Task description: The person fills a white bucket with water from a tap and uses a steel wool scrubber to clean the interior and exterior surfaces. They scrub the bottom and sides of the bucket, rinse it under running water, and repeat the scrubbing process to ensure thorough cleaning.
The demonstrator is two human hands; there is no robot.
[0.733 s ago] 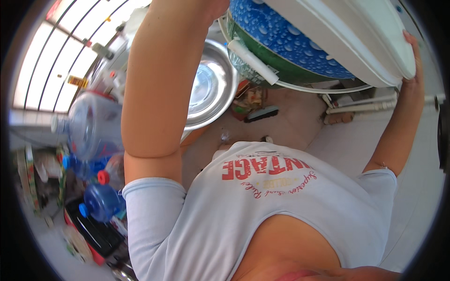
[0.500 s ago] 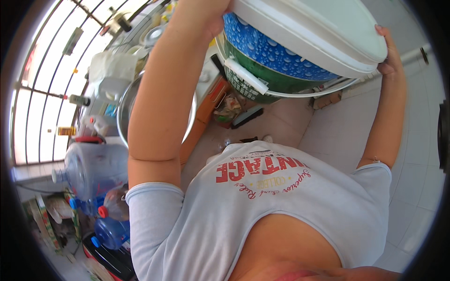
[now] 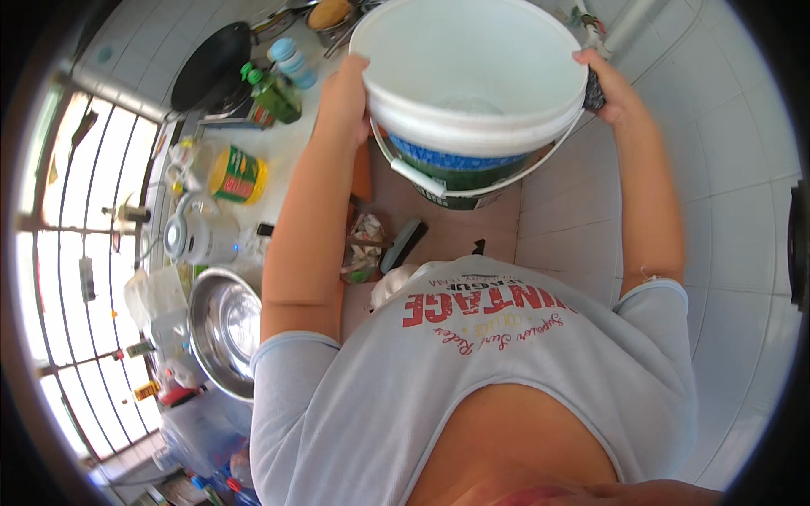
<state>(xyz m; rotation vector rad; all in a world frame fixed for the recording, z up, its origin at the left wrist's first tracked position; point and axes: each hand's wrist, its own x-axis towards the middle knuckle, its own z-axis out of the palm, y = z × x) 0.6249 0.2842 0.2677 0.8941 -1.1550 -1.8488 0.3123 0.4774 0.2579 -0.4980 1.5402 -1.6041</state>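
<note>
I hold a large white plastic bucket [image 3: 477, 126] up in front of me by its two sides. A blue and green printed band goes round its outside, and its open top shows a pale inner wall. My left hand [image 3: 344, 97] is closed on the left side of the rim, thumb over the edge. My right hand [image 3: 614, 88] grips the right side the same way, with a crumpled black patch beside its fingers. The wire handle with its white grip [image 3: 418, 179] hangs down over the near side. Whether anything lies at the bottom of the bucket, I cannot tell.
On the left counter are a steel basin [image 3: 226, 325], an electric kettle [image 3: 198, 232], a yellow oil bottle [image 3: 238, 175], a green pump bottle [image 3: 277, 97] and a black wok [image 3: 211, 72]. A tiled wall [image 3: 726, 219] rises on the right. A bag of rubbish [image 3: 364, 240] stands below.
The bucket has moved left and tipped so its opening faces me more. Both hands have stayed on it. The view has swung forward, bringing the wok and bottles into sight.
</note>
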